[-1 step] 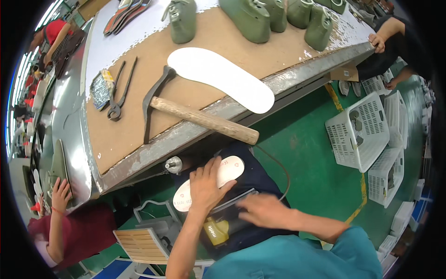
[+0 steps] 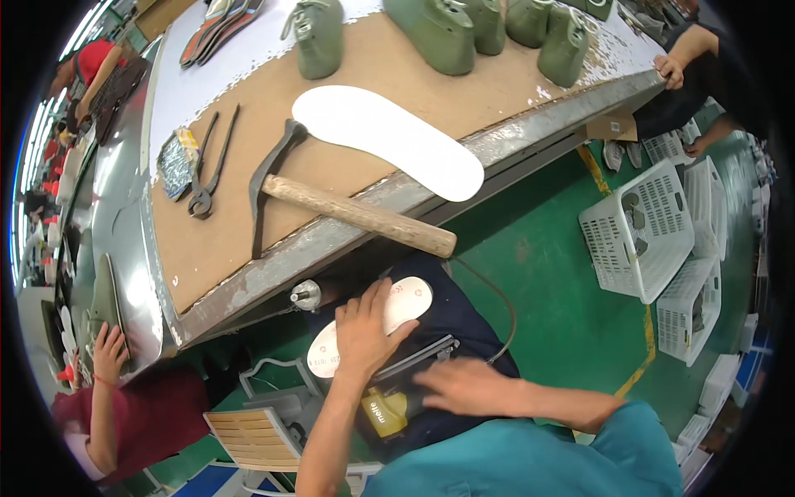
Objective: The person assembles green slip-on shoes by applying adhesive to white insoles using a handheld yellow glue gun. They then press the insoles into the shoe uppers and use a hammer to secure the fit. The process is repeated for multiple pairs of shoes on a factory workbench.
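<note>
On my lap, over dark blue cloth, lies a pale insole-shaped board (image 2: 409, 300) with small red marks. My left hand (image 2: 362, 335) rests flat across its middle, fingers stretched out. My right hand (image 2: 468, 387) hovers or rests beside a dark pouch with a grey zipper (image 2: 414, 358); its fingers look extended, slightly blurred, and nothing shows in them. A yellow piece (image 2: 386, 414) appears through the pouch's clear part. Above, on the bench, sits a hammer (image 2: 356, 214), its wooden handle jutting past the edge. A white insole shape (image 2: 397, 141) and pincers (image 2: 204, 186) lie near it.
Several green shoe uppers on lasts (image 2: 431, 33) stand along the bench (image 2: 224, 240). A metal-tipped cylinder (image 2: 305, 295) sits under its edge. White crates (image 2: 638, 232) are stacked at right. Other people work at left (image 2: 108, 356) and far right (image 2: 672, 70); a slatted seat (image 2: 252, 437) is at lower left.
My right hand has shifted slightly left and down, uncovering the zipper's end. My left hand stays on the insole-shaped board. The whole view has drifted a little.
</note>
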A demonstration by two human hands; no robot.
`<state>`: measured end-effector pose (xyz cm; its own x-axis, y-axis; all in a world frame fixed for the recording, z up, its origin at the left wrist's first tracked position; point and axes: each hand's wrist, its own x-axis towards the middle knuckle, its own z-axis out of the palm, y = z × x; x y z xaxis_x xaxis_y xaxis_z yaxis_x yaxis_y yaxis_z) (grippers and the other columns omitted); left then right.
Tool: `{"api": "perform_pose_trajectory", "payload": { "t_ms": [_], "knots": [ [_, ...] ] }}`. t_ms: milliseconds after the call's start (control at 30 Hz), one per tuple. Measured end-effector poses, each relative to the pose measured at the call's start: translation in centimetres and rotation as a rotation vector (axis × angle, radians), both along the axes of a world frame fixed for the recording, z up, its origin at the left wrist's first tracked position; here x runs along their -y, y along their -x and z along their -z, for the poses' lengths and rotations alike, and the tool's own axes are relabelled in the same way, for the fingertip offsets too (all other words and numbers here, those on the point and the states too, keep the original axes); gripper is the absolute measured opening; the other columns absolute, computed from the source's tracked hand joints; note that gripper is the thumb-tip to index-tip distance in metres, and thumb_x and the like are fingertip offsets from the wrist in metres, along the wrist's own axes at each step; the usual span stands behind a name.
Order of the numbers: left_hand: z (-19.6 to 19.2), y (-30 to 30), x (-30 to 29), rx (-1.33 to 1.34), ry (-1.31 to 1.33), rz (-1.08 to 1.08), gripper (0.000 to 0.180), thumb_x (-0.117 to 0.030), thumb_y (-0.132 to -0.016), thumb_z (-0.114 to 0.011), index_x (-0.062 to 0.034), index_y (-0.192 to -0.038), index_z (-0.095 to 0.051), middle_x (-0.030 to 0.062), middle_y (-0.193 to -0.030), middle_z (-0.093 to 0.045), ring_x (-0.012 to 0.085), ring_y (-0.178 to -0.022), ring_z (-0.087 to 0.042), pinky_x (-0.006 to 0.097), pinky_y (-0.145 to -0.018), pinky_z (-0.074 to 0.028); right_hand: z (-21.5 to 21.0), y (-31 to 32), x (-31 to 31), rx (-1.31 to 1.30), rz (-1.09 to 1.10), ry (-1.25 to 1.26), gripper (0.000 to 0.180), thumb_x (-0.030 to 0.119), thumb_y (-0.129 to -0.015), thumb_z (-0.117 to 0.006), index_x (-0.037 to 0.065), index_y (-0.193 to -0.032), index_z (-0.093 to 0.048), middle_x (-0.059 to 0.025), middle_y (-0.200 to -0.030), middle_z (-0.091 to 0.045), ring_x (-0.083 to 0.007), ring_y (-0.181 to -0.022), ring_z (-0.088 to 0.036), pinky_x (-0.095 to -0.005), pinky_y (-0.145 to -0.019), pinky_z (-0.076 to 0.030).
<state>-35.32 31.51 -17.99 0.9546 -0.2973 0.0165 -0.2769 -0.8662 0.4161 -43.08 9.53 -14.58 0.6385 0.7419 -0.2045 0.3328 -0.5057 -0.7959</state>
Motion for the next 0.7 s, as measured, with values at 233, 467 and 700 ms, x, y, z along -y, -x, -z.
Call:
{"api": "perform_pose_trajectory", "payload": {
  "t_ms": [233,467,700],
  "knots": [
    [-0.2,-0.6,-0.6,-0.112,0.033,-0.006,0.075,-0.041,-0.079,-0.084,-0.0071,-0.141,-0.057,0.0106,-0.138,-0.065,0.0338,-0.111,-0.063,0.047,-0.094,-0.044,1.0,0.6,-2.1,0.004,-0.272,0.064,0.062,0.036,-0.098,-0.068,0.007,-0.15,-0.049,-0.0191,-0.105,-0.067,-0.0369,-0.098,-0.066,-0.0484,-0.09,-0.05],
    [0.3,0.6,0.1,-0.021,-0.013,0.002,0.079,-0.042,-0.076,-0.085,-0.0062,-0.14,-0.056,0.0122,-0.131,-0.065,0.0338,-0.109,-0.06,0.047,-0.094,-0.043,-5.5,-0.3,3.7,-0.295,0.087,0.04,0.082,0.062,-0.094,-0.064,0.008,-0.153,-0.045,-0.0264,-0.116,-0.068,-0.0449,-0.105,-0.067,-0.0507,-0.094,-0.052],
    [0.4,1.6,1.3,0.119,-0.121,0.036,0.083,-0.046,-0.074,-0.086,-0.0079,-0.141,-0.054,0.0103,-0.127,-0.063,0.0304,-0.103,-0.058,0.046,-0.091,-0.041,-3.9,1.7,8.3,-0.361,0.576,-0.102,0.092,0.069,-0.091,-0.065,0.0,-0.15,-0.048,-0.0303,-0.126,-0.068,-0.0496,-0.112,-0.068,-0.0504,-0.098,-0.055]
  ]
}}
